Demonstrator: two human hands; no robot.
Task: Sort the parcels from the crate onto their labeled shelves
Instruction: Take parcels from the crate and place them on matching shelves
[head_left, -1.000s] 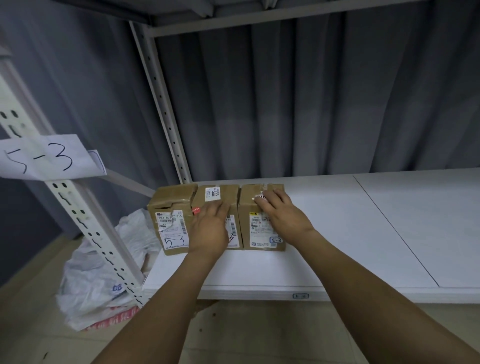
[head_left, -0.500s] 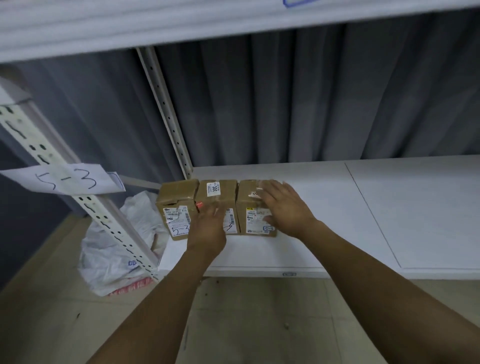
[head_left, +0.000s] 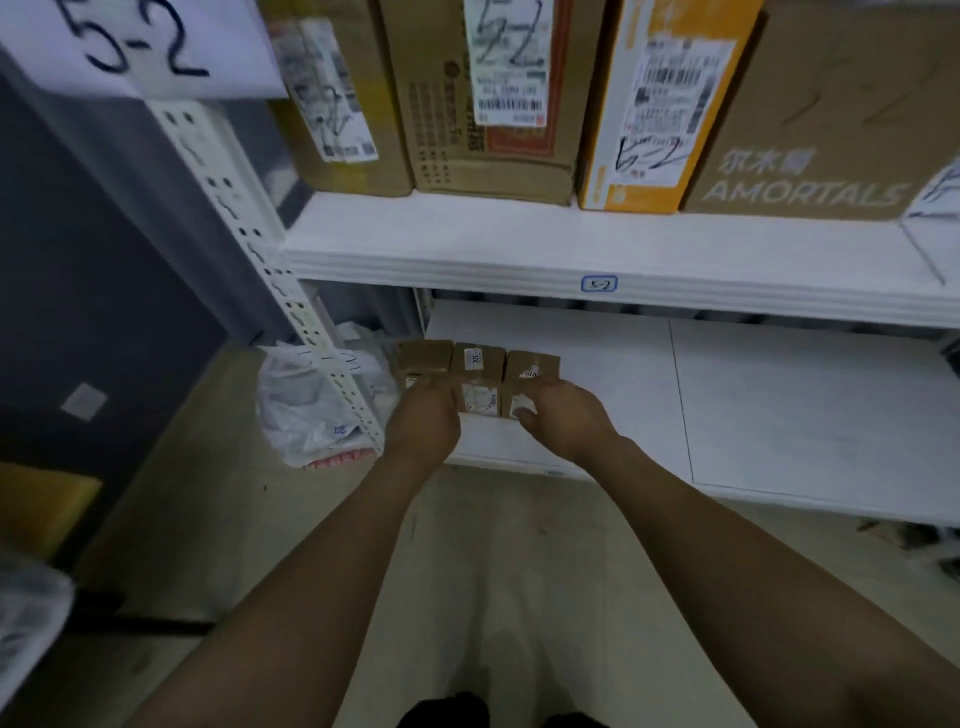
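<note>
At frame centre, our left hand (head_left: 423, 422), its fingers hidden so we cannot tell its grip, and our loosely open, empty right hand (head_left: 563, 415) front the three parcels (head_left: 478, 358), a left-to-right row just beyond both on the lower shelf (head_left: 779, 395).

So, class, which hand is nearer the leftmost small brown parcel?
Left. The left hand is in front of the leftmost parcel; the right hand is by the rightmost parcel.

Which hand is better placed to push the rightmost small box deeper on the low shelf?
Right, probably: the right hand is at the front of the rightmost box, while the left hand is before the leftmost box.
</note>
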